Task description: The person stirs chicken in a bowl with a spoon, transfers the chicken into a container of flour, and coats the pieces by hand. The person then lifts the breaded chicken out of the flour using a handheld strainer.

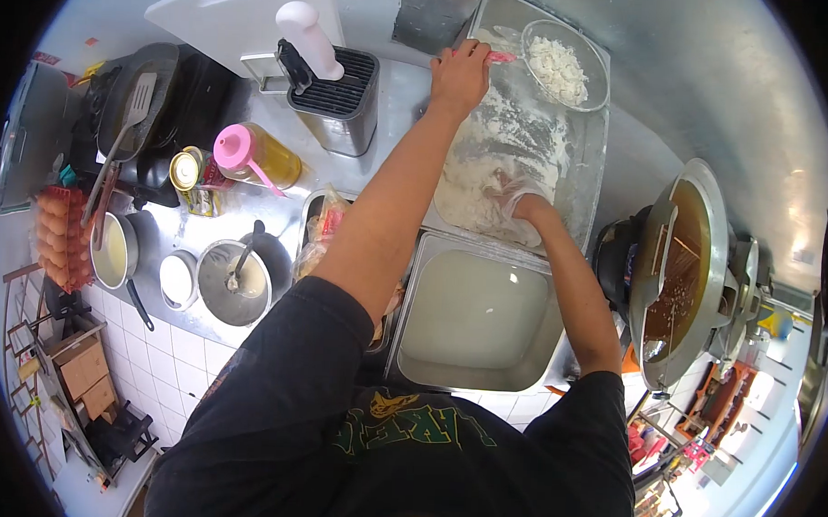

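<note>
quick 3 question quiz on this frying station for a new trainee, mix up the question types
1. Multiple choice: what does the left hand grip?
A) a spatula
B) the pink handle of the strainer
C) a pink-capped bottle

2. True or false: the right hand is bare and rests in the wok of oil.

3. Fill the gap: the steel pan nearest the person's body holds a pale ____.

Key
1. B
2. False: it wears a clear glove and is down in the flour tray.
3. liquid
</note>
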Demonstrator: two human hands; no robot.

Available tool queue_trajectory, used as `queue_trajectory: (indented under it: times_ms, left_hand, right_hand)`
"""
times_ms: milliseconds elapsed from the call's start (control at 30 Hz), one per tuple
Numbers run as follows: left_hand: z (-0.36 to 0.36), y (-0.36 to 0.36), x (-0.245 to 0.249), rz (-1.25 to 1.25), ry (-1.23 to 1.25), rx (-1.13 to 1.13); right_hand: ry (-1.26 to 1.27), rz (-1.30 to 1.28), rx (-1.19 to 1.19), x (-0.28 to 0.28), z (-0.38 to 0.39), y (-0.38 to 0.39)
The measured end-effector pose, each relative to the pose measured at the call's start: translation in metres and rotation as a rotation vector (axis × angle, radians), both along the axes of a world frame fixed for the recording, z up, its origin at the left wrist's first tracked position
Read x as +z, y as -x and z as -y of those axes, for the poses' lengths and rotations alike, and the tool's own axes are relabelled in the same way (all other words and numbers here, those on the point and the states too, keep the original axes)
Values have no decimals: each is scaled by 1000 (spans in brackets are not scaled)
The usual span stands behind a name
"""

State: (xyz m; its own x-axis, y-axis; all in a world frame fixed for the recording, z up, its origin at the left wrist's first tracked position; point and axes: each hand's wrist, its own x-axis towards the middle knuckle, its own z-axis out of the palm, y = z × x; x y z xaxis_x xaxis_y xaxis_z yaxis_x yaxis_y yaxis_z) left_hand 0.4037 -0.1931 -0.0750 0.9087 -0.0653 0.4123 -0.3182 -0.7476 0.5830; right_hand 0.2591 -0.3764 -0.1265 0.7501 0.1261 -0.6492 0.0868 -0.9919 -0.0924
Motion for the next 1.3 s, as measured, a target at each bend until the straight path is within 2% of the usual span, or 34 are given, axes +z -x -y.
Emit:
queue_trajectory:
  times_ms: [33, 100, 133, 200, 233, 300, 400, 533, 633, 700, 767, 833, 867, 933, 967, 1033, 1067, 1100, 1167, 1200, 1267, 1300]
  left_hand:
    - [0, 0, 0, -1, 2, -2]
    - [1, 1, 1, 32, 16, 0]
    - [2, 0, 0, 32, 18, -3]
    - [3, -2, -4, 60, 19, 8]
    - [2, 0, -4, 57, 19, 4]
    - [2, 1, 1, 17, 6, 3]
    - [0, 0, 4, 13, -15, -6]
    - [0, 0, 3, 10, -24, -15]
    - [-1, 0, 3, 10, -8, -13]
    - [0, -1, 2, 13, 4, -11]
    - [1, 0, 0, 19, 4, -5]
    - [2, 0, 0, 34, 8, -3]
    - [2, 0, 0, 26, 3, -7]
    - [1, 0, 1, 23, 1, -10]
    - [1, 2, 2, 25, 5, -12]
    - [0, 2, 3, 31, 10, -12]
    - [0, 2, 3, 13, 13, -12]
    - [1, 1, 2, -4, 17, -13]
    - [1, 0, 4, -6, 11, -10]
    - [1, 1, 4, -17, 4, -8]
    - [0, 1, 4, -15, 11, -9]
    - [1, 2, 5, -19, 19, -12]
  right_hand:
    - [2, -1, -2, -15, 6, -2]
    - [-209, -248, 82, -30, 15, -2]
    - [-208, -248, 79, -7, 0, 1]
    - [-151, -272, -213, 65, -54, 10]
    - [-152, -274, -218, 57, -53, 12]
    - [-221, -188, -84, 35, -48, 13]
    - [-344, -233, -80, 39, -40, 13]
    - [-324, -241, -15, 35, -41, 13]
    - [-404, -192, -11, 33, -32, 16]
    - [-566, -48, -93, 27, -19, 19]
    - [-555, -66, -191, 65, -23, 14]
    - [-657, -41, -582, 120, -33, 12]
    - [-657, -36, -583, 112, -25, 9]
    - [-860, 116, -844, 91, 7, -2]
    - [-861, 120, -842, 92, 19, -8]
    - [-1269, 49, -1146, 93, 35, -17]
    - [-1363, 170, -1252, 123, 23, -18]
    - [-1365, 175, -1247, 143, 22, -23]
    - [-1789, 196, -1079, 171, 24, -31]
    - [-1792, 197, -1076, 181, 25, -39]
    - [-1614, 572, -1344, 194, 33, -72]
    - [-1618, 577, -1342, 189, 46, -89]
